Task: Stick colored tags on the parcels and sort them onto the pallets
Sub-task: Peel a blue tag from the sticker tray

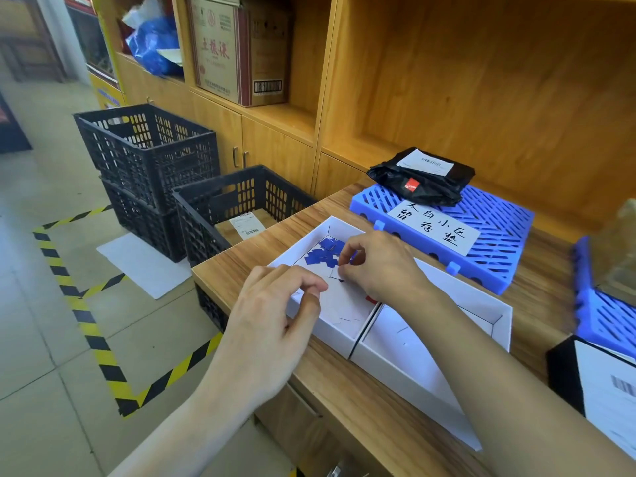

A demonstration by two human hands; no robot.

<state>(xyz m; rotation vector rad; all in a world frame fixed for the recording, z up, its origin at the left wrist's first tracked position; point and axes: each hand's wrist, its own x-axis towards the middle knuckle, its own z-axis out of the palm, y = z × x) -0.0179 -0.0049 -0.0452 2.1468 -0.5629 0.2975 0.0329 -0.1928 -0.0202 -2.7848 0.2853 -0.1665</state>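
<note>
A white tray (339, 333) on the wooden counter holds a heap of blue tags (321, 254) in its far corner. My right hand (377, 266) hovers over the tray and pinches a small white-backed tag (335, 271) between thumb and fingers. My left hand (275, 318) is at the tray's near-left rim, thumb and forefinger pressed together; what they pinch is too small to tell. A black bagged parcel (421, 177) with a white label lies on a blue pallet (495, 232) bearing a handwritten paper sign.
A second white tray (444, 356) adjoins on the right. Another blue pallet (602, 318) and a black parcel (599, 383) sit at the right edge. Black crates (148, 156) stand on the floor left; one crate (237, 208) holds a cardboard parcel. Shelving rises behind.
</note>
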